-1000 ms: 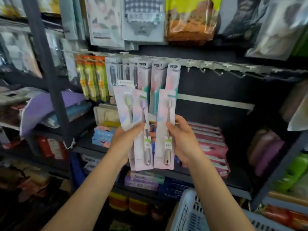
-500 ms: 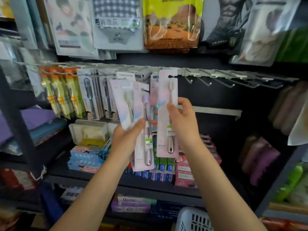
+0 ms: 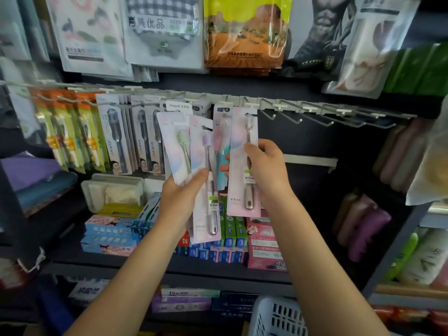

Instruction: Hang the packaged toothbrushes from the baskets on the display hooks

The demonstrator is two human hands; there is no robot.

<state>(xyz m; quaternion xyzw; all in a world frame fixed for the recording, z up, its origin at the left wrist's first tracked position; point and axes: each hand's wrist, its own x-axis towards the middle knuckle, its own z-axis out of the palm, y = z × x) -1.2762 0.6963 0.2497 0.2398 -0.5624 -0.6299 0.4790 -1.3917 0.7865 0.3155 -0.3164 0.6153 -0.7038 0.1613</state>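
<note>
Right hand grips a pink carded toothbrush pack raised to the metal hook rail; left hand clutches two more packs; next, thread its hole onto a hook

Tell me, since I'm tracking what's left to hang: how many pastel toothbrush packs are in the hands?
3. Two fanned in the left hand: green-bristled pack, purple-bristled pack. One pack in the right hand, raised to the hook rail. More could hide behind.
</note>
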